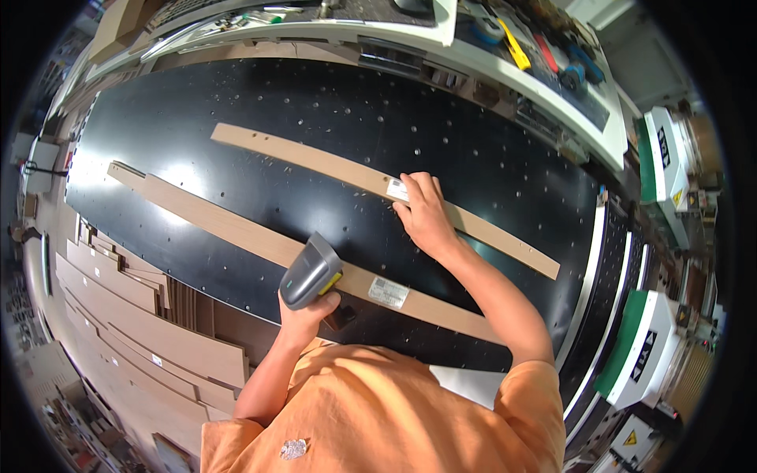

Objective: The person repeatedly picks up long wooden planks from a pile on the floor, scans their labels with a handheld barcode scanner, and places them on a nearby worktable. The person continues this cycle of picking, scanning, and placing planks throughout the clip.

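My left hand [303, 315] is wrapped round the handle of a grey barcode scanner [309, 272], whose head sits over the nearer wooden strip [225, 221]. A printed white label [389, 292] lies on that strip, right of the scanner. Farther off, a second wooden strip [315, 161] with small holes near its ends lies slantwise on the black table [260, 94]. My right hand [426, 213] grips this strip near its middle, fingers over the far edge and thumb on the near side. Beside its fingertips is a small white label [397, 189].
Stacked brown panels [158, 347] stand at the lower left, below the table edge. A white workbench [544, 94] runs along the far side, with a yellow-handled tool [514, 46] on it. White and green machine units [631, 347] stand to the right.
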Demonstrator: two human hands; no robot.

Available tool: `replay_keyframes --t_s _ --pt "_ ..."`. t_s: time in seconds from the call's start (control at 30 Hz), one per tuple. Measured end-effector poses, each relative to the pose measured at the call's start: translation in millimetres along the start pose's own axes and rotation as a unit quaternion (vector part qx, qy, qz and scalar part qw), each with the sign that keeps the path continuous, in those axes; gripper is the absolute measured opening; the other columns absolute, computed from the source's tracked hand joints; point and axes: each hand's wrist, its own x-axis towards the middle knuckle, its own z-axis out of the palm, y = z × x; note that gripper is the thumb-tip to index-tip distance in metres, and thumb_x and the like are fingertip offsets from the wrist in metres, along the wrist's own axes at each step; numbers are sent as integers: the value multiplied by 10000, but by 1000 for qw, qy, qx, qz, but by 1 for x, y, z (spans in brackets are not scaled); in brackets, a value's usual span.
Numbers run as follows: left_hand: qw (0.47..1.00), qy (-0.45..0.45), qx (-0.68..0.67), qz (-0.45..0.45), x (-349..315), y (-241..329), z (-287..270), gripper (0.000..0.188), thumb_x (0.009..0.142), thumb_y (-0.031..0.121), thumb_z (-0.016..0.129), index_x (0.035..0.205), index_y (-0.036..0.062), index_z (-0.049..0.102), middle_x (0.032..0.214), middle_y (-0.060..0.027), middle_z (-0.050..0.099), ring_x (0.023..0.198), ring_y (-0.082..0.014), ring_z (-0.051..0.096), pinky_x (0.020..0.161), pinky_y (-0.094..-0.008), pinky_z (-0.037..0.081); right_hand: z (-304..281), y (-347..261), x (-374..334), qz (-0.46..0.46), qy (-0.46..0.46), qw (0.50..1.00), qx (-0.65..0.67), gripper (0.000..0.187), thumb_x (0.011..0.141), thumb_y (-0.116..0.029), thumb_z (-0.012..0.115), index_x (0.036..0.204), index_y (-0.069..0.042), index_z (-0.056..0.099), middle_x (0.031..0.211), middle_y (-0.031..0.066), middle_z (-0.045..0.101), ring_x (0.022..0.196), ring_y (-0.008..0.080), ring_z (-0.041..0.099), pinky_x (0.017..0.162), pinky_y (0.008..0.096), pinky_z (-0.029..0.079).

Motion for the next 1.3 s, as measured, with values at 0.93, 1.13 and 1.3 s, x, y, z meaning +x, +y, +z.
replay_keyframes --t_s 0.93,1.13,1.3 --pt "989 146 -33 -15 -22 6 -68 302 945 359 595 949 64 659 857 -113 736 409 -45 438 338 -197 256 -115 -39 -23 257 -342 811 399 561 1103 -476 338 1186 6 614 842 103 693 655 164 658 627 335 566" --pt "985 159 -56 -35 -19 1 -72 286 969 335 589 914 65 663 810 -104 725 376 -58 423 329 -202 254 -121 -33 -15 263 -332 822 380 550 1103 -449 353 1149 14 646 814 109 704 641 172 680 601 327 565" --pt "978 199 -56 -15 -17 -10 -84 249 931 252 623 936 7 664 825 -134 715 633 -144 630 547 -253 476 -127 -29 -10 223 -314 854 349 510 1092 -447 398 1206 -24 658 788 100 692 607 154 634 581 313 541"
